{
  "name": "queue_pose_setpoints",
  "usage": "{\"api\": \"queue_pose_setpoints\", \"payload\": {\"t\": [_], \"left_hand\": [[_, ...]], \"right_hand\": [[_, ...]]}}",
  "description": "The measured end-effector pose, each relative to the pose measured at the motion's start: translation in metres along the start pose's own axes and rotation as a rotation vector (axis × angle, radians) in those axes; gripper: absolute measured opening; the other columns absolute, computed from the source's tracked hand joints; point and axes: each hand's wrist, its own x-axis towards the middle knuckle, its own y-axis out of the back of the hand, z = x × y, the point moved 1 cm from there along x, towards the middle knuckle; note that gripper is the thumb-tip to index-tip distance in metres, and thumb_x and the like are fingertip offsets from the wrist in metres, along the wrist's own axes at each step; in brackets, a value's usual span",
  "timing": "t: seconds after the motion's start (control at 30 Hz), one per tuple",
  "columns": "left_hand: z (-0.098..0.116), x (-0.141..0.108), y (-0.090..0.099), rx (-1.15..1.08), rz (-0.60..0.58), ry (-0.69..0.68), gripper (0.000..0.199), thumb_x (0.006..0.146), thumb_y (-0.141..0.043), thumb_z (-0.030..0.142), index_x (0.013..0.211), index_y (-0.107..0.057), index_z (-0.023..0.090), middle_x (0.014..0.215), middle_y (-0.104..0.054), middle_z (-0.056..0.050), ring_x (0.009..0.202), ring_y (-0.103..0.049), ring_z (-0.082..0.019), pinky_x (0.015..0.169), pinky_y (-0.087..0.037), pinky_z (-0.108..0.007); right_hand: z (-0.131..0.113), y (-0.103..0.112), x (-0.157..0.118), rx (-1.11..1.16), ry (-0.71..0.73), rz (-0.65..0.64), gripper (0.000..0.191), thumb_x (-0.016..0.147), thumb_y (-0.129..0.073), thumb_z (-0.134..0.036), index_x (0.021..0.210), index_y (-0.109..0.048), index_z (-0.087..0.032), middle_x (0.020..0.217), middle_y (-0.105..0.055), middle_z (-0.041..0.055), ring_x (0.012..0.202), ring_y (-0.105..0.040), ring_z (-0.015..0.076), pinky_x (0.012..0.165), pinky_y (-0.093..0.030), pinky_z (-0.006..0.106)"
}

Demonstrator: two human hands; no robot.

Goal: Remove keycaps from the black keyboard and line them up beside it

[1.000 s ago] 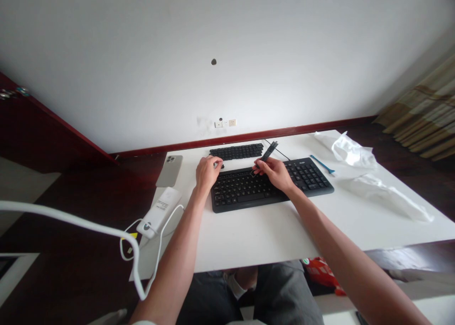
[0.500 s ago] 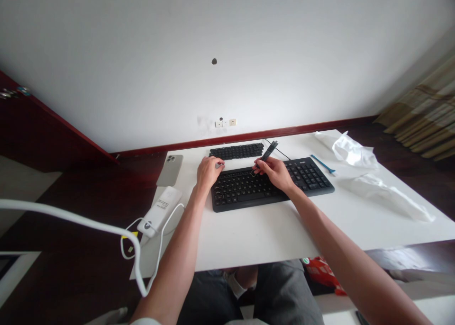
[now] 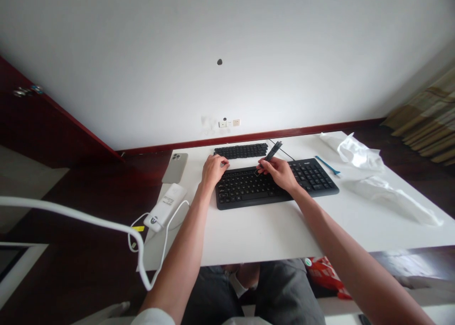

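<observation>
A black keyboard (image 3: 256, 195) lies across the white desk in front of me. My right hand (image 3: 279, 172) is closed on a black keycap puller (image 3: 273, 150), held slantwise over the keyboard. Its thin wire end points down at the keys near the upper middle. At the keyboard's upper left corner, my left hand (image 3: 214, 170) has thumb and fingers drawn together. Whatever may be between those fingertips is too small to make out. Beyond both hands, black keycaps (image 3: 241, 150) are set out in rows on the desk.
On the left are a grey phone (image 3: 175, 167) and a white power bank (image 3: 165, 206) with a white cable (image 3: 71, 213) crossing the foreground. To the right lie a blue pry tool (image 3: 327, 165) and crumpled white plastic bags (image 3: 359, 152). A wall stands behind the desk (image 3: 256, 239).
The whole view has shifted slightly, so everything sits a little further right. Both hands keep nearly the same places over the keyboard, with the puller still in my right hand.
</observation>
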Motion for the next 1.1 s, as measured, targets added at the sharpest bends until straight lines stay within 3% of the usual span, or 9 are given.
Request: {"api": "queue_pose_setpoints", "payload": {"t": [0.23, 0.43, 0.87, 1.1], "left_hand": [[-0.0023, -0.0017, 0.0041, 0.030, 0.035, 0.025, 0.010, 0.089, -0.078, 0.029, 0.099, -0.078, 0.028, 0.102, -0.072, -0.005, 0.102, -0.059, -0.025, 0.094, -0.049, -0.037], [-0.0038, -0.0013, 0.0054, 0.072, 0.057, 0.007, 0.003, 0.088, -0.079, 0.030, 0.090, -0.081, 0.028, 0.103, -0.071, -0.004, 0.100, -0.055, -0.026, 0.095, -0.046, -0.038], [-0.0084, -0.0029, 0.0065, 0.106, 0.110, 0.143, 0.006, 0.088, -0.079, 0.032, 0.093, -0.079, 0.027, 0.103, -0.070, -0.006, 0.103, -0.056, -0.027, 0.093, -0.046, -0.039], [-0.0083, -0.0040, 0.0069, 0.123, 0.115, 0.150, 0.006, 0.089, -0.077, 0.033, 0.088, -0.078, 0.027, 0.102, -0.071, -0.006, 0.101, -0.056, -0.028, 0.090, -0.046, -0.040]], "right_hand": [[0.0012, 0.0005, 0.0003, 0.007, 0.002, -0.002, 0.051, 0.090, -0.067, -0.068, 0.102, -0.070, -0.018, 0.095, -0.080, 0.0112, 0.080, -0.076, 0.0240, 0.071, -0.060, 0.035], [0.0014, 0.0005, 0.0004, 0.005, 0.000, 0.000, 0.050, 0.090, -0.067, -0.067, 0.101, -0.070, -0.018, 0.094, -0.080, 0.0109, 0.080, -0.075, 0.0240, 0.071, -0.060, 0.034], [0.0001, 0.0002, 0.0002, 0.001, -0.001, 0.000, 0.051, 0.089, -0.067, -0.068, 0.101, -0.071, -0.019, 0.095, -0.080, 0.0111, 0.080, -0.075, 0.0252, 0.071, -0.060, 0.036], [0.0005, 0.0005, -0.0002, -0.007, 0.002, -0.001, 0.047, 0.092, -0.066, -0.064, 0.102, -0.071, -0.019, 0.095, -0.080, 0.0108, 0.081, -0.075, 0.0242, 0.072, -0.060, 0.035]]}}
